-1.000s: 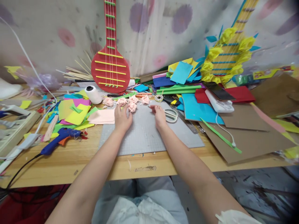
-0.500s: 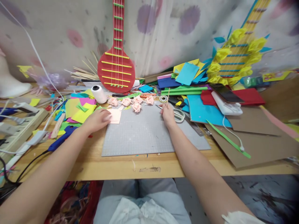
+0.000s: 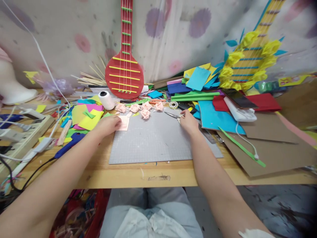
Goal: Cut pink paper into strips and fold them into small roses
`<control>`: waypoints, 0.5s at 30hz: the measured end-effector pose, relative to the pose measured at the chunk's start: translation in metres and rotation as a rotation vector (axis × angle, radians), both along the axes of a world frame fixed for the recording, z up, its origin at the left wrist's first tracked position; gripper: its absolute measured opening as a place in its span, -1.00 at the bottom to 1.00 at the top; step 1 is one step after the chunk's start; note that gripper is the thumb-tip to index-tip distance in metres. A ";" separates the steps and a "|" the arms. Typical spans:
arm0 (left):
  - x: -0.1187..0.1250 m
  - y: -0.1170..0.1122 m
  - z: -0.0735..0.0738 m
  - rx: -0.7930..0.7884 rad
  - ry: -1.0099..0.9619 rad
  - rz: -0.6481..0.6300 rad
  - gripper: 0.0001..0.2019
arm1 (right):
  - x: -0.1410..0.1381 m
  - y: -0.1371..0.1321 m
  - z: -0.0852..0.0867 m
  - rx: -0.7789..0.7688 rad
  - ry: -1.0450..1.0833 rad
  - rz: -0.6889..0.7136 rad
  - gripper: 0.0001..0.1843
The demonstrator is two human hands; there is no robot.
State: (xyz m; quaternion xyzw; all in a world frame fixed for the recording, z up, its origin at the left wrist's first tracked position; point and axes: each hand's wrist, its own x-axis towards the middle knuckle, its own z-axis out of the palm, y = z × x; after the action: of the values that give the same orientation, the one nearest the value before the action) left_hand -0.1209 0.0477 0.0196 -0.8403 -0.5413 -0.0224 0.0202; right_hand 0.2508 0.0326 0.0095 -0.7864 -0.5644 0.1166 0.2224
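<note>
At the left edge of the grey cutting mat [image 3: 148, 142], my left hand [image 3: 111, 125] has its fingers curled over a small stack of pale pink paper squares [image 3: 124, 123]. My right hand [image 3: 189, 123] is closed over the handles of a pair of scissors [image 3: 172, 115], which it mostly covers. Their blades lie over the mat and point left. Several pink paper roses [image 3: 145, 114] stand along the mat's back edge between my hands.
Left of the mat are a white thread spool [image 3: 106, 100], coloured paper scraps [image 3: 91, 122], a blue glue gun [image 3: 70, 145] and a power strip [image 3: 27, 132]. A red toy instrument [image 3: 124, 77] leans behind. Cardboard [image 3: 262, 158] and a white charger [image 3: 240, 110] lie on the right.
My right hand has moved right, off a thin stick it held, and onto the scissors' handles. My left hand has shifted slightly right over the pink paper.
</note>
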 end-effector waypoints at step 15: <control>-0.007 0.019 0.026 0.395 -0.803 0.675 -0.88 | 0.001 0.004 -0.010 0.040 -0.096 0.019 -0.75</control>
State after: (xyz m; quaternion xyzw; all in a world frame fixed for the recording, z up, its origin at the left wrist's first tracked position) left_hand -0.1279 0.0669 0.0460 -0.5260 -0.7311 -0.4338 -0.0243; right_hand 0.2522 0.0369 -0.0010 -0.7812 -0.5840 0.0696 0.2096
